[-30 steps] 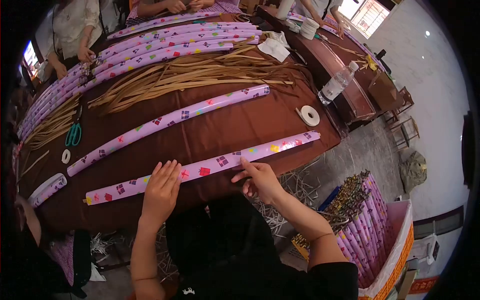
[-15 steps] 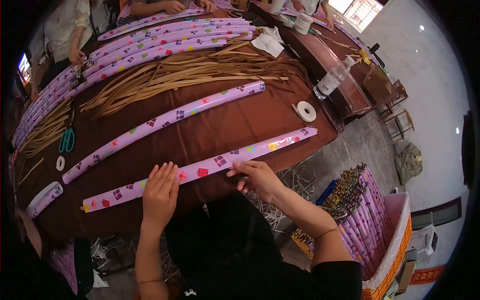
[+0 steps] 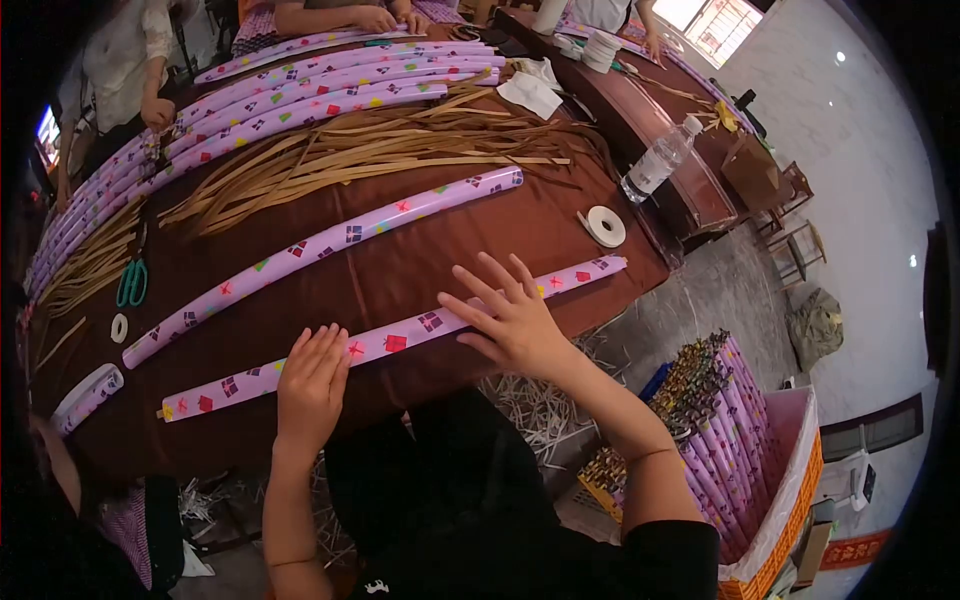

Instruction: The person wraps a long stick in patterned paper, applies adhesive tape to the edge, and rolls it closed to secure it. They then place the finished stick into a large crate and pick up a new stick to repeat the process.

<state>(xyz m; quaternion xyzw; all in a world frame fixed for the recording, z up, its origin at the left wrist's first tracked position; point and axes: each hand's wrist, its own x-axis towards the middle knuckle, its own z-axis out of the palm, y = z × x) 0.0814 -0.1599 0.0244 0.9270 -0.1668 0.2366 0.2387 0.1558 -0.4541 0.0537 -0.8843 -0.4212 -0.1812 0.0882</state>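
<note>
Both the left hand (image 3: 312, 385) and right hand (image 3: 512, 318) rest with fingers spread flat on the wrapped tube (image 3: 400, 340) (likely light, stiff, roll-prone), best held mid-length.

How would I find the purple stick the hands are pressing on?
Start at the big brown-clothed table and go to its near edge. The long purple gift-wrapped tube lies there, closest of all the tubes. It alone has the left hand and right hand flat on it.

Two wrapped tubes (image 3: 390, 343) lie apart; one scissors (image 3: 131, 283); one bottle (image 3: 657, 160); three tape rolls (image 3: 605, 226).
</note>
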